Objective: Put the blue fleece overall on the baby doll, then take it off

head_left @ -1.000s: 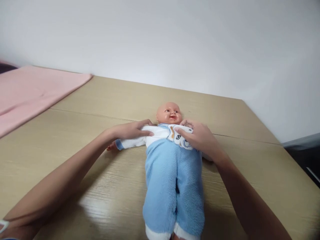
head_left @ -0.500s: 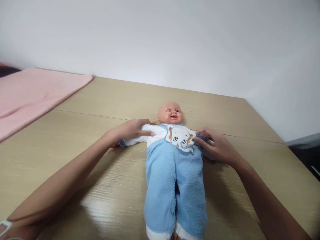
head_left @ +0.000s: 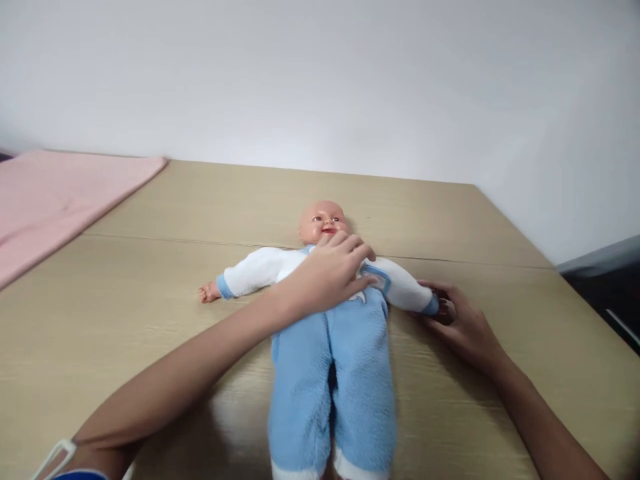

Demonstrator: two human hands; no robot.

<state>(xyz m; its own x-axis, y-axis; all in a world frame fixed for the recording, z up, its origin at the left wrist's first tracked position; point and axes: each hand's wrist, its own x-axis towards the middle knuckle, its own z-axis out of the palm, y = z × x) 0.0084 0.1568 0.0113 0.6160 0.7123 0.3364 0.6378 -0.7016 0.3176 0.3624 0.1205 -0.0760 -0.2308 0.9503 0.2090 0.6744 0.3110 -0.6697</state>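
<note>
A bald baby doll [head_left: 323, 223] lies on its back, its head away from me and both arms spread. It wears a fleecy outfit [head_left: 300, 373] with blue trouser legs and white sleeves. Across the doll's chest reaches my left hand [head_left: 335, 270], its fingers closed on the outfit's front by the doll's shoulder. The elephant patch there is mostly covered, and a blue-edged flap [head_left: 377, 277] shows beside my thumb. On the right, my right hand [head_left: 457, 323] curls around the blue cuff [head_left: 431, 305] and small hand at the end of the doll's sleeve.
The doll rests on a light wooden table [head_left: 150, 320] with a seam running across it. A pink cloth [head_left: 60, 200] lies flat at the far left. Behind the table rises a white wall [head_left: 320, 87]. Something dark [head_left: 607, 287] stands beyond the right edge.
My left hand has moved right, from the doll's upper sleeve onto its chest. My right hand has slid outward from beside the patch to the cuff. The doll's sleeve on that side now shows.
</note>
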